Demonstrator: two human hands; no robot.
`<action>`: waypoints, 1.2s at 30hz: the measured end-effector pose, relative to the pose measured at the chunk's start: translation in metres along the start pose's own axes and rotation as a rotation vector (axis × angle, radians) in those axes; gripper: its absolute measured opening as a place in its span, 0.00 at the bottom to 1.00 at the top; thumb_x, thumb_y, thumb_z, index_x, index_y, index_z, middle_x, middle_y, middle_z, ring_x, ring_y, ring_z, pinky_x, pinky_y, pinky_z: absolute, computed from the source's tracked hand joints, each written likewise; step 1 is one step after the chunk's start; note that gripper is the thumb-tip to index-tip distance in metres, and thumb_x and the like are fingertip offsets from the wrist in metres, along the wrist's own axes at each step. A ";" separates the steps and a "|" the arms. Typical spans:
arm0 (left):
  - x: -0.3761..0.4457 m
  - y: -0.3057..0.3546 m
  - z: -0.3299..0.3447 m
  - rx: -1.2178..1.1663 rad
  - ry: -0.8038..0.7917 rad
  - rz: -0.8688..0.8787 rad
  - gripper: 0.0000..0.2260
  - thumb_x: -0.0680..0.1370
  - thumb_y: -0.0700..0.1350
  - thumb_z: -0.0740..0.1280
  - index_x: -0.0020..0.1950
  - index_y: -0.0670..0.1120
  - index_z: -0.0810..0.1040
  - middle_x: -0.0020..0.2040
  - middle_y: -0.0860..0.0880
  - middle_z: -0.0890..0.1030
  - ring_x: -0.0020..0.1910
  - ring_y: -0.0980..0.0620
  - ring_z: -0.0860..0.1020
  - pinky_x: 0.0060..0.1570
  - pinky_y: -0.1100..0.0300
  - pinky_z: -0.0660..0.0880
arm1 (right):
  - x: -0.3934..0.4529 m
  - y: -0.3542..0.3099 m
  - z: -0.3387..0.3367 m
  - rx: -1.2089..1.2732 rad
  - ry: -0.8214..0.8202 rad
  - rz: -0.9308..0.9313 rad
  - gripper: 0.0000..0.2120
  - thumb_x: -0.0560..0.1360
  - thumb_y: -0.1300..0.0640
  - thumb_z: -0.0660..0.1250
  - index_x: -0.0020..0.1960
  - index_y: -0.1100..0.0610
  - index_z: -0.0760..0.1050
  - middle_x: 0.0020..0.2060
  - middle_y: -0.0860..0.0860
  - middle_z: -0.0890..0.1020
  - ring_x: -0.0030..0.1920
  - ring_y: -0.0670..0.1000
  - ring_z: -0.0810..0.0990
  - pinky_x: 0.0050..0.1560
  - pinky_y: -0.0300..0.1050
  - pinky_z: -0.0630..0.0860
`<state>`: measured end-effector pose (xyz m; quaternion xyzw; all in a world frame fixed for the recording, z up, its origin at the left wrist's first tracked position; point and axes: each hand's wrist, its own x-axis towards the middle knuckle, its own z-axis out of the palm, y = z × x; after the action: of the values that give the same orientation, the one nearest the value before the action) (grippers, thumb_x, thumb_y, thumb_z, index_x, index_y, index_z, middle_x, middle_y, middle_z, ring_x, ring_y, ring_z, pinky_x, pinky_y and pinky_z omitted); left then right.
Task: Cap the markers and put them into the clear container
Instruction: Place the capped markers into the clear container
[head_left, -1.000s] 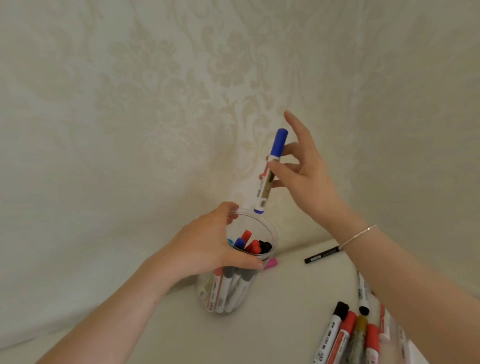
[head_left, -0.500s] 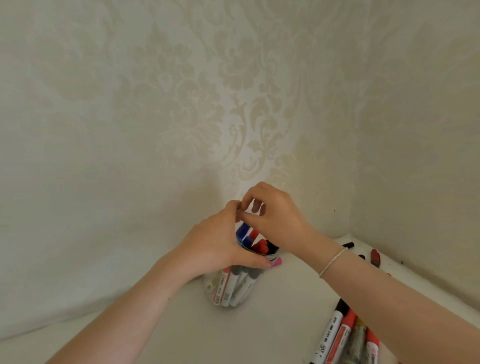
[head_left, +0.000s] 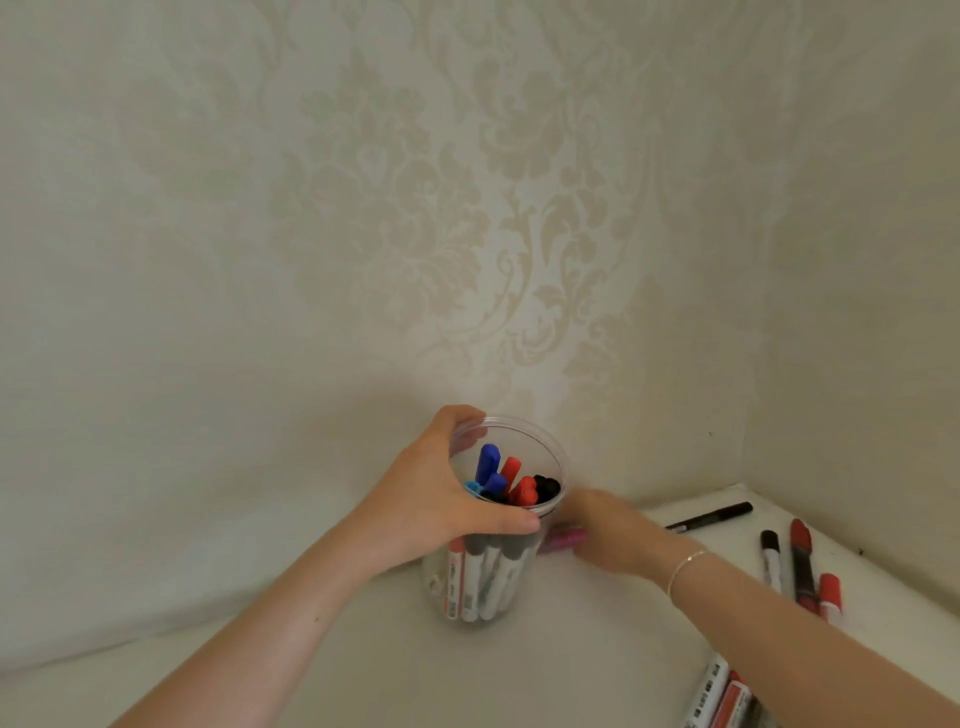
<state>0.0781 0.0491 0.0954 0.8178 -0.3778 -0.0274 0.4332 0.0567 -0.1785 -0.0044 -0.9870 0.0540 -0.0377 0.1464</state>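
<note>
Gone from over the jar's mouth, the right hand (head_left: 615, 535) is now lying low on the surface just right of the clear container (head_left: 498, 525), and the blue-capped marker (head_left: 487, 461) it was carrying a second ago is standing inside among the others. That hand is blurred with motion; its fingertips are meeting a pink marker (head_left: 563, 540) lying against the container's base, but whether they are closing on it or only touching it cannot be told. A thin bracelet (head_left: 685, 566) is circling the wrist behind it.

The left hand (head_left: 441, 501) is wrapping the container near its rim, thumb (head_left: 498, 522) pressing across the near wall and fingers curling over the far left edge, clamped firmly on it. Inside, capped markers are standing upright: blue, red and black caps are showing at the top, white barrels through the clear wall below.

Farther right on the white surface (head_left: 519, 665), a slim black pen (head_left: 709, 518) is lying near the wall corner. Beyond the forearm, a black-capped marker (head_left: 770, 558), a dark red marker (head_left: 802, 564) and a red-capped marker (head_left: 830, 595) are lying side by side. More markers (head_left: 719, 699) are resting at the bottom edge, partly cut off.
</note>
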 end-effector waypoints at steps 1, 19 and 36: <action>0.000 0.000 -0.001 0.006 0.002 0.005 0.46 0.56 0.55 0.82 0.69 0.58 0.63 0.65 0.64 0.69 0.65 0.69 0.67 0.62 0.68 0.64 | 0.003 -0.003 0.007 -0.074 -0.020 -0.048 0.23 0.71 0.63 0.58 0.61 0.43 0.75 0.57 0.46 0.79 0.62 0.55 0.72 0.60 0.47 0.70; 0.000 -0.010 -0.002 0.009 -0.008 -0.009 0.50 0.52 0.60 0.81 0.70 0.58 0.62 0.66 0.64 0.70 0.66 0.69 0.67 0.65 0.64 0.66 | -0.022 -0.028 -0.107 0.677 0.670 0.031 0.10 0.70 0.64 0.69 0.47 0.56 0.71 0.41 0.53 0.80 0.40 0.56 0.80 0.43 0.48 0.77; 0.000 0.006 0.012 -0.080 0.010 0.023 0.42 0.55 0.55 0.81 0.64 0.61 0.65 0.61 0.65 0.74 0.59 0.71 0.72 0.49 0.76 0.71 | -0.046 -0.100 -0.096 0.439 0.419 -0.277 0.11 0.71 0.58 0.71 0.52 0.51 0.76 0.44 0.45 0.80 0.38 0.45 0.83 0.44 0.48 0.81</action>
<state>0.0707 0.0388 0.0922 0.7954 -0.3839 -0.0335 0.4678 0.0121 -0.1052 0.1137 -0.9007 -0.0612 -0.2702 0.3347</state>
